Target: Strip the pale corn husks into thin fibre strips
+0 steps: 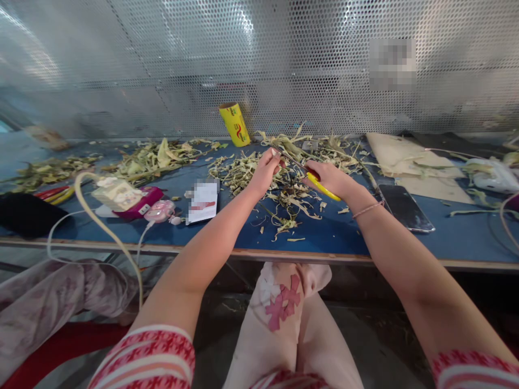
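Note:
My right hand (333,177) is closed round the yellow handles of a pair of scissors (323,187). Their dark blades point left, towards my left hand (266,170). The fingers of that hand are pinched together close to the blade tips; a small pale bit shows at the fingertips, too small to name. Under and between both hands lies a loose heap of dried, yellow-green plant pieces (239,172). Longer dry stalks and leaves (292,145) spread behind the hands. A few scraps (295,239) lie nearer the table's front edge.
A yellow cardboard tube (235,125) stands against the perforated metal wall (267,65). Phones (405,207) (203,202) lie on either side of my hands on the blue table (324,237). Cables (107,216), more dried plants (150,159) and brown cardboard (405,154) lie further out. A person's leg (68,292) is at left.

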Demonstrator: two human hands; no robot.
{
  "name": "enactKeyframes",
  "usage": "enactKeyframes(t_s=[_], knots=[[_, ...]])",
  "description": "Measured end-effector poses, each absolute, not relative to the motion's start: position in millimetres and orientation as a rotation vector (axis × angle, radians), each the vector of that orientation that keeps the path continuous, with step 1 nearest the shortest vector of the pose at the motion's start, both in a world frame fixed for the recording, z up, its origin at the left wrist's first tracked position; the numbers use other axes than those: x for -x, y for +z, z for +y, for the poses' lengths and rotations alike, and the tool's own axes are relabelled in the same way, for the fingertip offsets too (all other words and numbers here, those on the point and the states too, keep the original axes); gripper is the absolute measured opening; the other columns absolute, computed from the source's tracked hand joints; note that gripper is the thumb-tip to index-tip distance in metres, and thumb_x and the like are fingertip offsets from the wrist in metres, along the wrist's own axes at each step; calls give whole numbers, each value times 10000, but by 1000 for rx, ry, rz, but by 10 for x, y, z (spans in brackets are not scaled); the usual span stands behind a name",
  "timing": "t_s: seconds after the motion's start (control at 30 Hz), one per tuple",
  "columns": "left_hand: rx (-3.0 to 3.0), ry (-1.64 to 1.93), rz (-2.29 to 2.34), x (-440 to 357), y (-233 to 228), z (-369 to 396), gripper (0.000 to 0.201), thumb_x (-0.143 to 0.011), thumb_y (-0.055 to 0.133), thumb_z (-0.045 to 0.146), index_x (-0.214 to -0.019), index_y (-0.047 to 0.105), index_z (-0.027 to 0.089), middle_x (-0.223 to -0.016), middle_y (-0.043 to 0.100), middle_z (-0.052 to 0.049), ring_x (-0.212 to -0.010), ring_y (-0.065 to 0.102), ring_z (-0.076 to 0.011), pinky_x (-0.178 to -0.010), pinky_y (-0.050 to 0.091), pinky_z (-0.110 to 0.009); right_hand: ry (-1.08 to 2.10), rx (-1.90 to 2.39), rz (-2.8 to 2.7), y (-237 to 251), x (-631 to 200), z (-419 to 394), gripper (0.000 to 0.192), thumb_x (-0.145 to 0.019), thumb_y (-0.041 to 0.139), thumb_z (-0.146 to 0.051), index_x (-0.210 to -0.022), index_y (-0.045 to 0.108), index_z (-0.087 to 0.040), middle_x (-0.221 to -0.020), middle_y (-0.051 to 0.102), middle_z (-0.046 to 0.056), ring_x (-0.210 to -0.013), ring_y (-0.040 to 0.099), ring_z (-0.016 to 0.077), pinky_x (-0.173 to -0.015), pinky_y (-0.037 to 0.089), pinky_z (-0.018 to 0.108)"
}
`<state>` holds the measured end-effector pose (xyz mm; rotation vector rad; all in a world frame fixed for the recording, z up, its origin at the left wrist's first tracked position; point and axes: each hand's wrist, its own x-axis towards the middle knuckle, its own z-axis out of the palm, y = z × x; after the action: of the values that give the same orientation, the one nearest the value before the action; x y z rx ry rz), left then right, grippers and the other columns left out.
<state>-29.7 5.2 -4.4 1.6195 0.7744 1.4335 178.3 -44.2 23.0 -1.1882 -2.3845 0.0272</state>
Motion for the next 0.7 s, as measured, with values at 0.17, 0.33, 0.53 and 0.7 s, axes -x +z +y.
enactKeyframes(t_s=[0.17, 0.33, 0.53, 0.7], knots=[[-1622, 1410, 756, 306, -57, 68, 356, -858, 523, 551, -808, 500, 200, -707, 475, -1, -627, 454, -100, -610, 339, -248, 38, 1217, -2335, 237, -1792, -433, 286, -839, 479, -443, -862, 575, -175, -683, 547, 28, -603, 435, 147, -585, 294, 261], [-1615, 1399, 727, 300, -41, 33, 317, -870, 527, 522, -847, 518, 206, -728, 486, -8, -654, 472, -108, -604, 337, -250, 135, 1205, -2291, 239, -1772, -414, 300, -820, 482, -460, -724, 534, -181, -604, 478, -9, -569, 396, 116, -572, 293, 254], [-1493, 1382, 706, 261, 38, -48, 271, -900, 501, 471, -871, 525, 203, -745, 508, -16, -647, 482, -104, -585, 345, -245, 349, 1245, -1982, 271, -1738, -390, 450, -778, 470, -645, -679, 473, -206, -559, 416, -17, -545, 381, 125, -558, 326, 275], [-1243, 1242, 652, 271, 161, -116, 172, -927, 453, 323, -909, 561, 191, -731, 511, -20, -556, 439, -92, -535, 369, -252, 919, 1011, -1810, 422, -1876, -451, 705, -820, 63, -753, -877, 530, -227, -573, 356, -13, -501, 334, 151, -579, 411, 346]])
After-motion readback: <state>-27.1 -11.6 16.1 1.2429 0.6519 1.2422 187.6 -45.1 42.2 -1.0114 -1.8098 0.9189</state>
